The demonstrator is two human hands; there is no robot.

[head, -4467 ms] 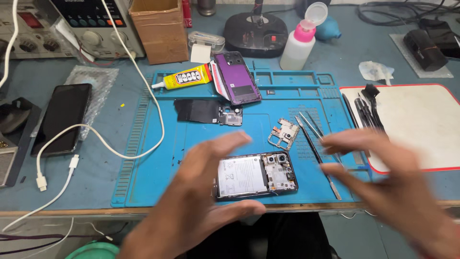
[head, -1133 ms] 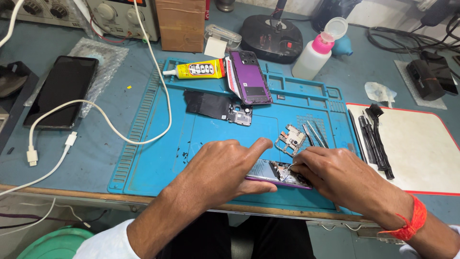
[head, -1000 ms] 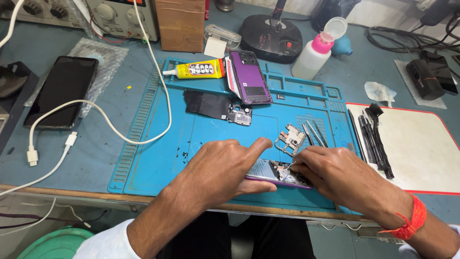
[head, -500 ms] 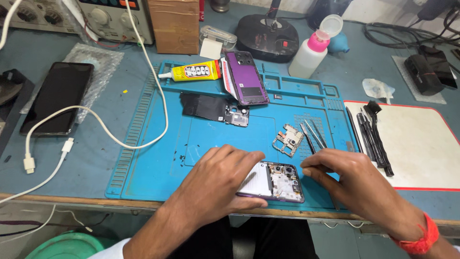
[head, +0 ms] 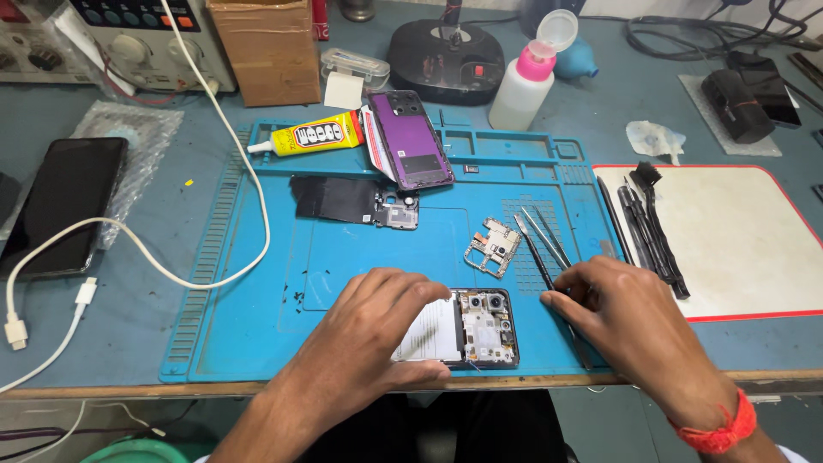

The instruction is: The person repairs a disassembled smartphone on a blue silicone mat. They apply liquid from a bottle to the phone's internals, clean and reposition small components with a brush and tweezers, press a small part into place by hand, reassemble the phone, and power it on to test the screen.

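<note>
An opened phone point(head: 484, 328) with its back off lies on the blue work mat point(head: 343, 257), near the front edge. My left hand point(head: 373, 339) rests over its left half, fingers on top and thumb at its lower edge, holding it down. My right hand point(head: 634, 321) sits just right of the phone, its fingertips closed on a thin dark tool point(head: 533, 249) that runs diagonally across the mat. A second pair of tweezers point(head: 551, 236) lies beside that tool. A small circuit board point(head: 493, 247) sits just above the phone.
A purple back cover point(head: 410, 141), a yellow glue tube point(head: 313, 135) and a black inner plate point(head: 343, 199) lie at the mat's far side. A white pad point(head: 746, 240) with black tools point(head: 647, 223) is on the right. A dark phone point(head: 56, 206) and white cable point(head: 171, 274) lie left.
The phone now lies flat on the mat. My right hand has left the phone's right edge and moved right onto the thin tool. My left hand stays on the phone.
</note>
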